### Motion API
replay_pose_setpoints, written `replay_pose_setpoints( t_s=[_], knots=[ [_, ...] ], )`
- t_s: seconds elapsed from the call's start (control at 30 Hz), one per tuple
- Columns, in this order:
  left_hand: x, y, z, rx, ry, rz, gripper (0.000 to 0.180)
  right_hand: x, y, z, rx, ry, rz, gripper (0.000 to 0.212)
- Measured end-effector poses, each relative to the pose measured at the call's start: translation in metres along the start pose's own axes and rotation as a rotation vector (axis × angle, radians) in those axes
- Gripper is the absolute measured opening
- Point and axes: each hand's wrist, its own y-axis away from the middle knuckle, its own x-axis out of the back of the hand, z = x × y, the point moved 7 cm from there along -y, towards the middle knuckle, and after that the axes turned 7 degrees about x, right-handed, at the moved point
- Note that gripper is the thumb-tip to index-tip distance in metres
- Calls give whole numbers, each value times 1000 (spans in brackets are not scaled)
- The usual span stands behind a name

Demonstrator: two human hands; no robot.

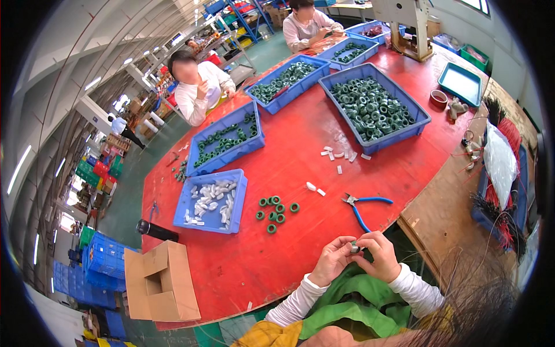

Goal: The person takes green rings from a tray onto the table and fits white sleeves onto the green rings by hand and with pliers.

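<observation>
At the table's near edge, my left hand (332, 261) and my right hand (378, 254) are closed together, fingertips pinching a small pale-and-dark-green ring (355, 247). The fingers partly cover it, so its detail cannot be made out. Just beyond my hands lie diagonal cutters (362, 207) with blue handles, their jaws pointing left. A loose group of green rings (276, 209) sits on the red tabletop to the left. Two small white pieces (315, 188) lie beyond them, near the middle.
Blue trays of green rings (376, 110) stand on the red table (289, 156), with a tray of white pieces (234, 199) at left. A black bottle (157, 230) and cardboard box (167, 289) are nearby. Wires (503, 173) lie at right. Two people (196, 87) sit opposite.
</observation>
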Motion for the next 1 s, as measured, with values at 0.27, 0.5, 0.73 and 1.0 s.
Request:
replay_pose_setpoints(
  t_s=[0.27, 0.5, 0.73, 1.0],
  knots=[
    [-1, -1, -1, -2, -20, 7, 22, -7, -6, 8, 26, -4, -26, 33],
    [-1, 2, 2, 32, 8, -10, 24, -11, -11, 11, 54, -28, -42, 28],
    [20, 0, -21, 100, 82, -52, 25, -13, 3, 15, 42, -10, -72, 30],
    [9, 7, -17, 56, -5, 52, 22, -11, 3, 9, 50, -22, -86, 24]
  ],
)
